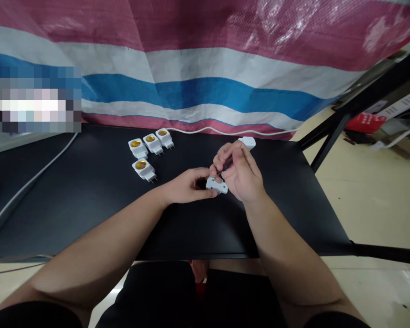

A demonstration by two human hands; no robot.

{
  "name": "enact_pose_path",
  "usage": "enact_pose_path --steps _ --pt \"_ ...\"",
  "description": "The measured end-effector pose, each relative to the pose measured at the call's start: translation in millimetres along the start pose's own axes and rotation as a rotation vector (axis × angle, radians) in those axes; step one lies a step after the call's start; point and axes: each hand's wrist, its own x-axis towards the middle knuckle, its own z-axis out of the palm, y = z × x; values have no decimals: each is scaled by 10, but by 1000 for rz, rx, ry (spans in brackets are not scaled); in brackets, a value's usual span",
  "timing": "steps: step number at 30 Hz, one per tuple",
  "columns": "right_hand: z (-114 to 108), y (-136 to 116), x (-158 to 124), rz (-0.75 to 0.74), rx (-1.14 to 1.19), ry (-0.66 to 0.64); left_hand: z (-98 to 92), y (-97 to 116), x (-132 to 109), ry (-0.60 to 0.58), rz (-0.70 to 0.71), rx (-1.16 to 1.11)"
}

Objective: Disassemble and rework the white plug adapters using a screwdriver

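In the head view, the left hand (186, 186) pinches a white piece (217, 186) between thumb and fingers, over the black table (198, 232). The right hand (246, 180) grips a dark tool (228, 163) in curled fingers, pointing down at the piece; whether they touch, I cannot tell. Four white plugs (144, 168) lie to the left.

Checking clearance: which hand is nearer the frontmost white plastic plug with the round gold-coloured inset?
Left. The left hand is to the right of the plug, apart from it, holding a small white plastic piece; the right hand is farther right, holding a slim dark tool.
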Motion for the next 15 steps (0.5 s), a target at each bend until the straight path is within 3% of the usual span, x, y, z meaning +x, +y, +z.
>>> enact_pose_path --steps 3,11,15 --pt "18 -5 -9 17 6 -2 50 6 2 2 -104 -166" --pt "70 54 28 46 75 22 45 -2 -1 33 -121 -115" --pt "-177 -211 142 -163 -50 176 34 8 0 24 -137 -108"
